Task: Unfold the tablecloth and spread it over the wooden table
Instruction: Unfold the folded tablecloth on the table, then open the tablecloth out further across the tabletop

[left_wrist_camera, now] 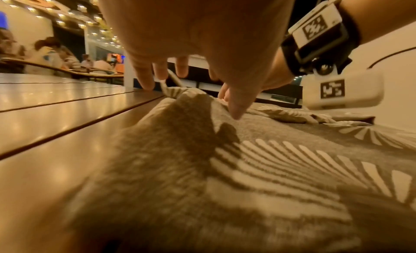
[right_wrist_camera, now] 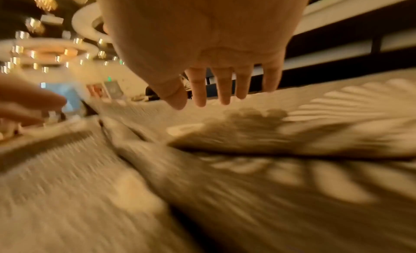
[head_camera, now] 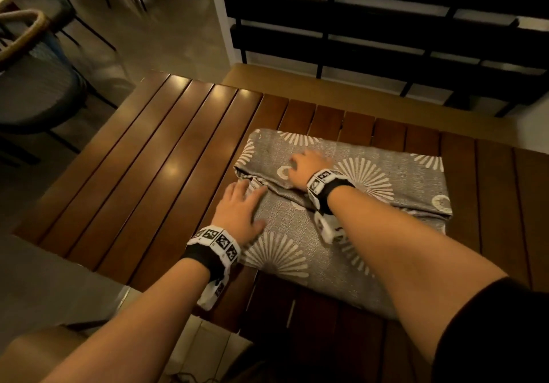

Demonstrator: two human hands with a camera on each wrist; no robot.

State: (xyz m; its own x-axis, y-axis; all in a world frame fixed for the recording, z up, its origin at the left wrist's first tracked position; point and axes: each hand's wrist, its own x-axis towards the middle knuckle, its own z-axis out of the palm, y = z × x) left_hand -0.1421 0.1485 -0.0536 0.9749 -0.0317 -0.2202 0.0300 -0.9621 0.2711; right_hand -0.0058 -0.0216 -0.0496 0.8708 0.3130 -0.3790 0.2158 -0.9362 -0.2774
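Plainly, the folded tablecloth (head_camera: 341, 204), grey with pale sunburst prints, lies on the right half of the slatted wooden table (head_camera: 154, 168), and its near right part is hidden behind the right forearm. The left hand (head_camera: 240, 207) lies with fingers straight and spread at the cloth's left edge; in the left wrist view its fingertips (left_wrist_camera: 147, 84) come down where the cloth's rumpled fold meets the bare slat, with nothing gripped. The right hand (head_camera: 309, 164) lies farther off, over the upper folded layer. In the right wrist view its fingers (right_wrist_camera: 199, 89) are straight and slightly parted just above the fabric, but that picture is badly smeared, so whether they touch the cloth cannot be told; they appear to hold nothing. Marker bands (head_camera: 215, 241) wrap both wrists. A padded chair (head_camera: 35, 91) stands off the table's far left corner, cut by the frame edge, and a dark slatted railing (head_camera: 386, 41) runs beyond the far side. Seated people (left_wrist_camera: 56, 55) in the left wrist view are too blurred to make out.
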